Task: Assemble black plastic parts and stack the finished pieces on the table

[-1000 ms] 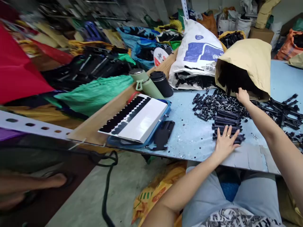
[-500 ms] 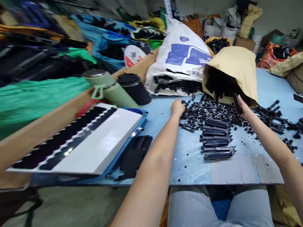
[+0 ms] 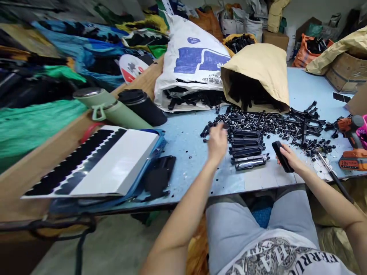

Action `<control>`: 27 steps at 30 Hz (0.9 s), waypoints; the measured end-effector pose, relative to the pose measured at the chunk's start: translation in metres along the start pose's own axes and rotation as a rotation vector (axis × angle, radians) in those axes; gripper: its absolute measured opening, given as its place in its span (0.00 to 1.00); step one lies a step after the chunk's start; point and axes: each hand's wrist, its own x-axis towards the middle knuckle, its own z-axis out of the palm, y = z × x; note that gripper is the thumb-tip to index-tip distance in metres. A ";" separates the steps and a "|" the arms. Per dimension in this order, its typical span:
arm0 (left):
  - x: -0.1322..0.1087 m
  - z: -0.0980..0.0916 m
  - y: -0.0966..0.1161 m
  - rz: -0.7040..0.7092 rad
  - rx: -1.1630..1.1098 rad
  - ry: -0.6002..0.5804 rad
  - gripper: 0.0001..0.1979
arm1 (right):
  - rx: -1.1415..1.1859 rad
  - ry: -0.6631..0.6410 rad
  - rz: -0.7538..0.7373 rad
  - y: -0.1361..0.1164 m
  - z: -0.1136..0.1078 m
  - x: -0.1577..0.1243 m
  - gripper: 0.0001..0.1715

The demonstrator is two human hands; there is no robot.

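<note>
My right hand (image 3: 291,157) grips a long black plastic piece (image 3: 281,156) with a rounded end, held tilted above the table's front part. My left hand (image 3: 218,142) is at the left end of the loose pile, its fingers pinched on what looks like a small black part (image 3: 225,125), partly blurred. Between my hands lies a row of several long black plastic pieces (image 3: 248,152), side by side. Behind them spreads a pile of small black parts with metal screws (image 3: 258,123). The brown paper sack (image 3: 263,63) opens toward me, dark pieces inside.
A white sack (image 3: 197,57) with black parts stands behind. At left are a green flask (image 3: 120,110), a black cup (image 3: 143,107) and a white box (image 3: 114,164). An orange cordless drill (image 3: 351,141) and a metal-tipped rod (image 3: 334,175) lie at right.
My right hand has drawn back from the brown sack's mouth toward me with the black piece. My left hand has lifted back slightly from the pile. The view has swung right.
</note>
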 end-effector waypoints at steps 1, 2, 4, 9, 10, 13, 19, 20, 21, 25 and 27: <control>-0.022 0.010 0.009 0.016 -0.020 -0.048 0.18 | 0.020 -0.011 -0.015 0.002 0.009 -0.005 0.37; -0.045 0.021 0.019 0.059 -0.102 -0.168 0.19 | 0.040 -0.019 -0.033 0.004 0.018 -0.010 0.38; -0.086 0.042 0.037 0.127 -0.231 -0.285 0.20 | 0.062 -0.038 -0.061 0.007 0.032 -0.021 0.38; -0.130 0.054 0.060 0.187 -0.242 -0.189 0.19 | -0.181 -0.151 -0.219 0.002 0.030 -0.036 0.35; -0.130 0.050 0.060 0.199 -0.225 -0.197 0.19 | -0.289 -0.186 -0.269 -0.001 0.024 -0.037 0.34; -0.128 0.039 0.053 0.197 -0.172 -0.176 0.19 | -0.674 -0.248 -0.462 -0.012 0.004 -0.038 0.31; -0.137 0.035 0.027 0.069 -0.085 -0.109 0.19 | -1.297 -0.529 -0.635 0.001 -0.031 -0.056 0.27; -0.140 0.038 0.025 0.064 -0.081 -0.134 0.19 | -1.335 -0.517 -0.613 0.006 -0.034 -0.057 0.28; -0.144 0.041 0.025 0.056 -0.080 -0.152 0.19 | -1.359 -0.436 -0.572 0.011 -0.035 -0.057 0.29; -0.152 0.054 0.031 0.032 -0.117 -0.197 0.18 | -1.371 0.197 -0.272 0.020 -0.025 -0.044 0.35; -0.154 0.059 0.036 0.044 -0.164 -0.221 0.18 | -1.247 0.286 -0.169 0.021 -0.015 -0.036 0.38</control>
